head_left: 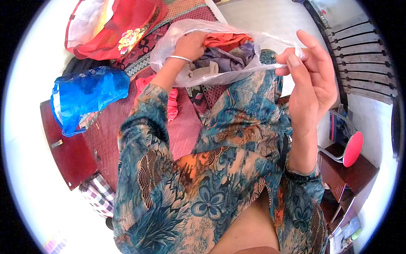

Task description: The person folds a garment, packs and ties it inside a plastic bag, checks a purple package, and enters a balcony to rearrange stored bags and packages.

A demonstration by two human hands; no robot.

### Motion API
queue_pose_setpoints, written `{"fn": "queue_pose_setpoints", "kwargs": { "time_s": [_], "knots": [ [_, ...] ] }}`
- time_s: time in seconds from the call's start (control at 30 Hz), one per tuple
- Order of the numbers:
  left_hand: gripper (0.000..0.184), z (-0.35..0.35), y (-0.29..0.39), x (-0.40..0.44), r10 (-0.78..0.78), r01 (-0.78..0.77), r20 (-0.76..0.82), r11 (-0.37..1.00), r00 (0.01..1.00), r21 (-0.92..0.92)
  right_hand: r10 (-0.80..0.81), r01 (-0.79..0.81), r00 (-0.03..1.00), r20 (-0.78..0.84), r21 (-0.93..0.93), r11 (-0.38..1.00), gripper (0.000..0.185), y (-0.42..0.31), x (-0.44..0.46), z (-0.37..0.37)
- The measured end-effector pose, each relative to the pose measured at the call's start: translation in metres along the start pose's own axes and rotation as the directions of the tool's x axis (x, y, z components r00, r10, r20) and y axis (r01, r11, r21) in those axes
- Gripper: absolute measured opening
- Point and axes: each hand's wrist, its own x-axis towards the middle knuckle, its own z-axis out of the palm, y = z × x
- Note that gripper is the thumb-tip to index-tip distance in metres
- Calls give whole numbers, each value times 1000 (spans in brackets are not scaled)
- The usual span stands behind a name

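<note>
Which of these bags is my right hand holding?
The clear plastic bag: your right hand pinches its handle, while your left hand reaches inside. The red bag and blue bag touch neither hand.

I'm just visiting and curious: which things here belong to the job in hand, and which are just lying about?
Seemingly in the job:
clear plastic bag
orange cloth and grey-purple cloth inside it

Seemingly lying about:
blue bag
red flowered bag
pink cloth
red round seat

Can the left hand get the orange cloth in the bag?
Probably yes: the left hand is inside the bag, beside the orange cloth. Nothing seems to block it, and the right hand holds the bag's handle.
</note>
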Motion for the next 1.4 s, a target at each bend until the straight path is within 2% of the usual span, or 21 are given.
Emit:
{"fn": "queue_pose_setpoints", "kwargs": {
  "time_s": [0.07,0.17,0.3,0.33,0.43,0.47,0.57,0.6,0.7,0.77,0.8,0.9,0.93,1.03,1.07,1.17,1.23,1.27,1.3,1.37,1.4],
  "knots": [
    [43,-14,-4,10,-154,171,138,979,978,-113,10,-10,1000,-23,-11,1000,36,1,0,0],
    [40,-69,8,6,-196,391,427,809,883,-438,14,-14,1000,-19,-3,1000,36,1,0,0],
    [43,-41,-11,17,-199,460,454,664,869,-589,46,-46,999,8,10,999,35,3,0,3],
    [42,-32,-8,21,-385,480,296,779,874,-403,45,-45,999,18,4,999,35,2,0,4],
    [43,14,-33,36,-340,342,32,932,940,-121,44,-43,999,29,-21,999,35,1,0,5],
    [42,27,-42,38,-265,248,-82,953,961,-172,37,-36,999,22,-29,999,35,1,1,5],
    [47,-21,6,6,-198,199,-213,980,957,-14,49,-49,999,6,-29,998,35,0,-1,4],
    [59,-27,17,-3,-116,129,-301,991,946,25,60,-60,998,4,-25,998,35,0,-1,4],
    [69,-9,39,-39,288,-328,-309,941,906,-85,39,-41,998,51,42,998,34,8,-4,3],
    [77,23,51,-63,208,-196,-118,975,971,102,63,-66,995,82,30,997,33,6,-5,6],
    [69,11,62,-72,183,-177,-32,974,983,142,75,-78,993,95,22,997,33,5,-6,8],
    [56,17,66,-78,34,-33,-5,995,999,99,31,-12,983,181,-104,994,34,9,-14,12],
    [45,21,59,-75,45,-40,-52,995,998,96,61,-36,975,213,-121,992,33,7,-15,12],
    [41,18,35,-63,-81,81,-8,996,997,29,35,-15,977,212,-97,995,33,12,-20,8],
    [37,14,28,-61,-120,117,-69,992,990,-49,54,-37,982,182,-94,995,33,11,-21,7],
    [31,-11,4,-57,-112,-37,-401,938,909,-345,84,-76,991,108,-78,994,32,6,-25,2],
    [25,-48,0,-66,-305,121,-300,854,904,-506,83,-78,993,87,-59,995,32,5,-27,-2],
    [21,-68,9,-71,-296,8,-478,856,827,-517,71,-66,993,92,-63,996,32,5,-28,-4],
    [21,-85,12,-74,-231,-52,-591,905,773,-422,58,-52,993,98,-68,996,32,5,-28,-6],
    [21,-96,16,-82,-348,-24,-566,837,747,-547,39,-31,993,107,-71,997,32,3,-29,-6],
    [22,-96,17,-85,-330,-1,-581,869,744,-495,34,-26,993,110,-70,997,32,1,-28,-5]
  ]
}}
